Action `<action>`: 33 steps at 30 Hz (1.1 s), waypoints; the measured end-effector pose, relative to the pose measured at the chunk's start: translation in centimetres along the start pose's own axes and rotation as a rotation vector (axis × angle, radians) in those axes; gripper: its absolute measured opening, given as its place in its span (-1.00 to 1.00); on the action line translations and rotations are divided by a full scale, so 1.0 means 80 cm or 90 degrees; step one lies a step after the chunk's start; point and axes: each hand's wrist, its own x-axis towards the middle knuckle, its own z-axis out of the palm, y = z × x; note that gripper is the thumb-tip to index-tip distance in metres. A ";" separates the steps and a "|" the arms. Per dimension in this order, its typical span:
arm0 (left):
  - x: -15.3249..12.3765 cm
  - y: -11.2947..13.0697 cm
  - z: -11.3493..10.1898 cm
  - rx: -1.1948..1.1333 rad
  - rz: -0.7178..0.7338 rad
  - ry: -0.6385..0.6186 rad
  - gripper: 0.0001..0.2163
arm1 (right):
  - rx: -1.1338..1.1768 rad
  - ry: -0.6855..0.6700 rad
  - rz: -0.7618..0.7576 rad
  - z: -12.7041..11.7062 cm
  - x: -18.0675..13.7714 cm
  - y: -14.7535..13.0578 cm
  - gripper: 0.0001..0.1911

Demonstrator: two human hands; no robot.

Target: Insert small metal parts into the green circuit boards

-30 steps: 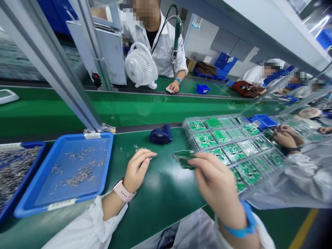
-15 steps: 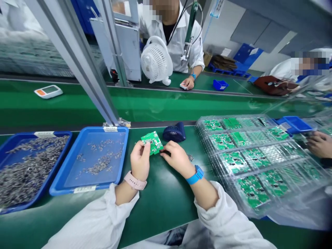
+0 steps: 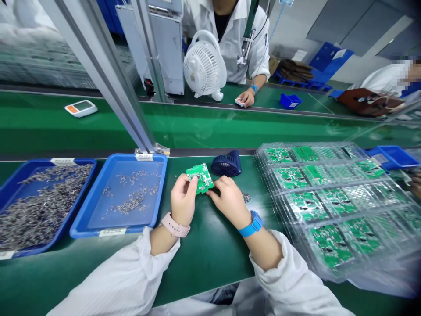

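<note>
Both hands [image 3: 184,197] [image 3: 228,197] pinch one circuit board [image 3: 200,177] beside two blue trays [image 3: 98,226].

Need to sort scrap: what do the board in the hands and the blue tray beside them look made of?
The board looks like rigid green laminate, matte, dotted with small mounted parts. The blue tray seems moulded plastic: smooth, slightly glossy, with a rounded rim.
</note>
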 end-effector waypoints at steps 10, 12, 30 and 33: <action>-0.001 0.000 0.001 0.021 0.027 -0.025 -0.79 | 0.017 -0.067 0.025 -0.002 -0.002 -0.005 -0.92; -0.001 0.000 0.001 0.028 0.033 -0.028 -0.79 | 0.003 -0.067 0.041 -0.003 -0.002 -0.006 -0.91; -0.005 0.006 0.001 0.062 0.024 -0.053 -0.79 | 0.461 0.024 0.159 -0.028 0.009 0.021 -0.96; -0.004 0.006 0.001 0.060 0.023 -0.050 -0.78 | 0.601 0.003 0.165 -0.031 0.009 0.021 -0.89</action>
